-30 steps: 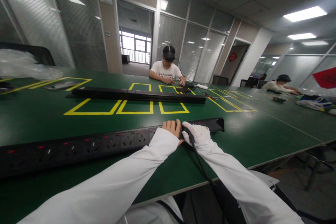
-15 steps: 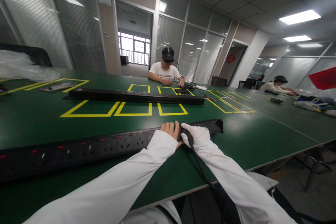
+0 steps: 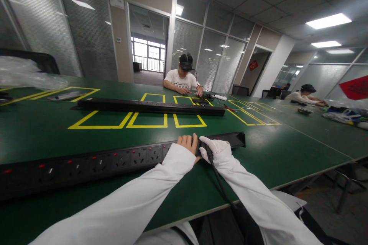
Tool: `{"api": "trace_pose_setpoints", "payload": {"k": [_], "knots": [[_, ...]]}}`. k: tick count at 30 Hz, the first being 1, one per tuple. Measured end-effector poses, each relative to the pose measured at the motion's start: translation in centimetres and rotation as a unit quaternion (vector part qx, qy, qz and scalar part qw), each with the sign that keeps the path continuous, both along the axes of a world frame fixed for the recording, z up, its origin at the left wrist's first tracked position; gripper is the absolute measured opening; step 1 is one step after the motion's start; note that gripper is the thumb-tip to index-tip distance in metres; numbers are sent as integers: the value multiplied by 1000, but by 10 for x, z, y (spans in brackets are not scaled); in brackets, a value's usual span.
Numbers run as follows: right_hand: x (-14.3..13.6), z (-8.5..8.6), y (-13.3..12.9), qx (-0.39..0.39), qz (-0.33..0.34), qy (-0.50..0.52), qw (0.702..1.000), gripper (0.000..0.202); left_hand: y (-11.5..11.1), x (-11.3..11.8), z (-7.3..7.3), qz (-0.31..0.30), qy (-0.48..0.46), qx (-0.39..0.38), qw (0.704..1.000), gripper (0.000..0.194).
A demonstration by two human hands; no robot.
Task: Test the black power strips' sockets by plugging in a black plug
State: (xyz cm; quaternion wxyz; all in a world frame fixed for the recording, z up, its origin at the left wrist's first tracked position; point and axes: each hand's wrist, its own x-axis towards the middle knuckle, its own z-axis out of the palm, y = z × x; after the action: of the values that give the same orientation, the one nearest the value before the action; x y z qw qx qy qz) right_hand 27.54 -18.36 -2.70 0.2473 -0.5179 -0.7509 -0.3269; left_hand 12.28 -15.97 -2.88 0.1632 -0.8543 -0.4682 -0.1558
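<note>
Head view: near strip [image 3: 120, 159] lies across table [image 3: 287, 149], before me. My left hand [image 3: 187, 147] lies over it, fingers bent; whether gripping, can't make out. My gloved right hand [image 3: 215, 149] grips plug [image 3: 209, 154], cord [image 3: 220, 182] trailing. Strip probably stiff, smooth, awkwardly long; best held by long edges. Plug's body likely firm hold. Clear plastic [image 3: 25, 74], perhaps bag, far left: contents unclear.
</note>
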Motion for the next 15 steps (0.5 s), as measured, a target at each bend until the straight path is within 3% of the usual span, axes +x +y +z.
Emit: {"api": "trace_pose_setpoints", "payload": {"k": [15], "knots": [[0, -1, 0, -2, -4, 4, 1000, 35, 1, 0, -1, -6, -11, 0, 1000, 78]]}}
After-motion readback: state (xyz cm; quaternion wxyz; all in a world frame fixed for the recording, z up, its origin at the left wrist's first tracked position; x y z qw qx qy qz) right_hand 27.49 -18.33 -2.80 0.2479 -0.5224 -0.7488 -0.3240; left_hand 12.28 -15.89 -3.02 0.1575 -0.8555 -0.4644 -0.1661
